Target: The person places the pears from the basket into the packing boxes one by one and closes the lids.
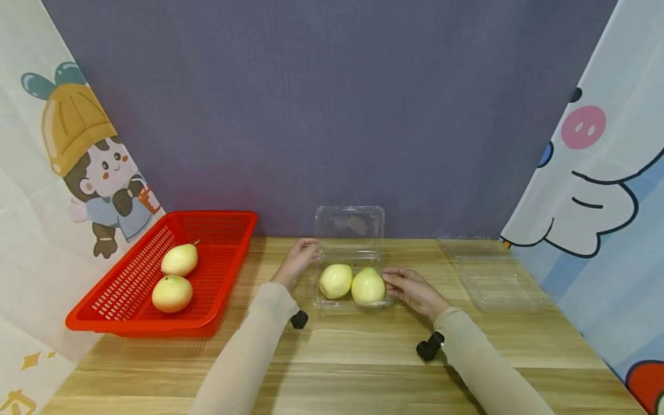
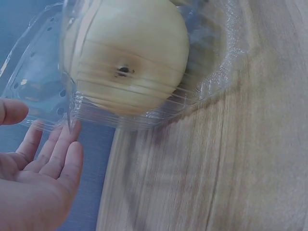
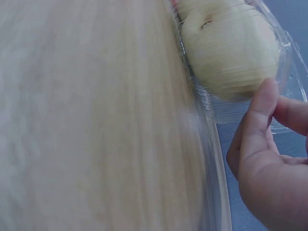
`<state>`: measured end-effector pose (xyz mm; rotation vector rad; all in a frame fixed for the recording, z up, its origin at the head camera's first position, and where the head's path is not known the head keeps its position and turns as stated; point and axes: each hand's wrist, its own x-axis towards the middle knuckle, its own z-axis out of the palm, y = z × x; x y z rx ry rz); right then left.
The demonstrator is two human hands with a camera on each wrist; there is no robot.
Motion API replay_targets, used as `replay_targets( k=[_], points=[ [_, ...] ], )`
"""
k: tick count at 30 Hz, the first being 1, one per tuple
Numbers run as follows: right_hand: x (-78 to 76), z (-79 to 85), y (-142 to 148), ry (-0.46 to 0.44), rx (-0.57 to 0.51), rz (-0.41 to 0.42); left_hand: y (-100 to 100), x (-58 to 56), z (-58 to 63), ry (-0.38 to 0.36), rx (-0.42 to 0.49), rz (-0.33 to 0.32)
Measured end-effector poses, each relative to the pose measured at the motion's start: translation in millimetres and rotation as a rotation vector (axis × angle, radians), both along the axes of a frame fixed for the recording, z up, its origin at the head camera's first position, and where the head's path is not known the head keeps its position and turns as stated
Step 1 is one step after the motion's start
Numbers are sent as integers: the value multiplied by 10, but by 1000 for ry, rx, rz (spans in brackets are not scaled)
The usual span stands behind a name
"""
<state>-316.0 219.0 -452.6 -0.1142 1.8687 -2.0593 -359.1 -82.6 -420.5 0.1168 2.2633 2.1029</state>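
A clear plastic clamshell box [image 1: 316, 288] stands on the table with its lid [image 1: 350, 230] raised at the back. Side by side in it lie two pale yellow pears, the left pear [image 1: 335, 281] and the right pear [image 1: 368, 285]. At the box's left rear corner is my left hand [image 1: 301, 258], its fingers [image 2: 60, 149] loosely extended against the plastic near the hinge, thumb apart. On the opposite side my right hand [image 1: 412, 288] pinches the box's side near the rim between thumb and forefinger [image 3: 262, 103].
A red plastic basket [image 1: 228, 288] with two more pears [image 1: 179, 260] stands on the left. Another open clear box [image 1: 500, 285] lies at the right on the wooden table [image 1: 353, 369]. A grey-blue panel [image 1: 332, 115] rises behind the table.
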Motion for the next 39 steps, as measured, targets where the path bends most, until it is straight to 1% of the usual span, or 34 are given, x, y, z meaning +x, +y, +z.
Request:
replay_targets(
  k=[3,10,16,22,27,39],
  points=[
    [1,5,-2,-4,-1,1,-1,3,11,-3,-9,3],
    [11,18,-3,1,-5,6,-5,9,35,18,28,-15],
    [17,25,-7,3,-11,4,-29,20,41,22,16,-18],
    [27,25,-17,7,-6,-3,-60,28,46,15,34,-48],
    [29,24,-22,9,-6,-1,-81,43,64,18,26,-70],
    [23,11,-11,11,-11,9,-158,20,72,-45,-10,-128]
  ],
)
